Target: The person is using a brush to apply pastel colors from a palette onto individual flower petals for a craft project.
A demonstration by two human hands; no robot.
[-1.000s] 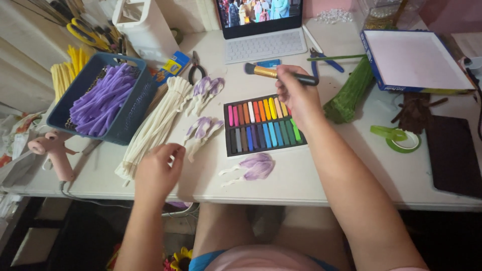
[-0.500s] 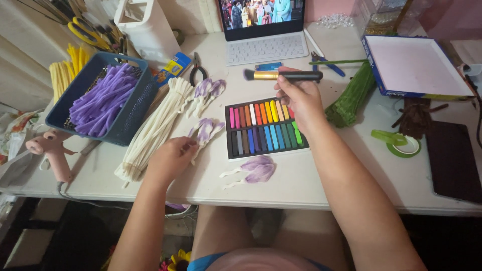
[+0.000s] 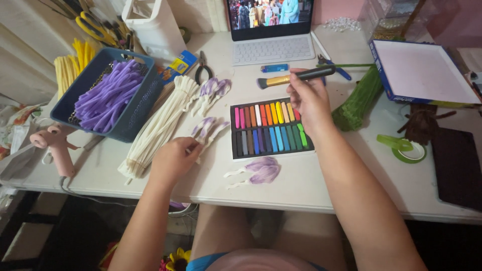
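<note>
My right hand (image 3: 307, 100) holds a makeup-style brush (image 3: 293, 77) with a gold ferrule and black handle, just above the far edge of a tray of coloured pastel sticks (image 3: 270, 129). My left hand (image 3: 173, 159) pinches the white stem of a purple-and-white pipe-cleaner petal (image 3: 206, 128) on the white table (image 3: 301, 185). Another finished purple petal (image 3: 261, 171) lies in front of the pastel tray. More purple petals (image 3: 213, 90) lie further back.
A blue basket of purple pipe cleaners (image 3: 108, 95) sits at left beside a bundle of cream ones (image 3: 160, 125). Yellow pipe cleaners (image 3: 70, 68), pink glue gun (image 3: 56, 145), pliers (image 3: 203, 70), laptop (image 3: 271, 30), green pipe cleaners (image 3: 359, 98), green tape roll (image 3: 409, 150), blue-rimmed box lid (image 3: 427, 73).
My left hand moved forward and right from the cream bundle and took hold of the petal's stem. My right hand with the brush drifted slightly nearer over the pastel tray.
</note>
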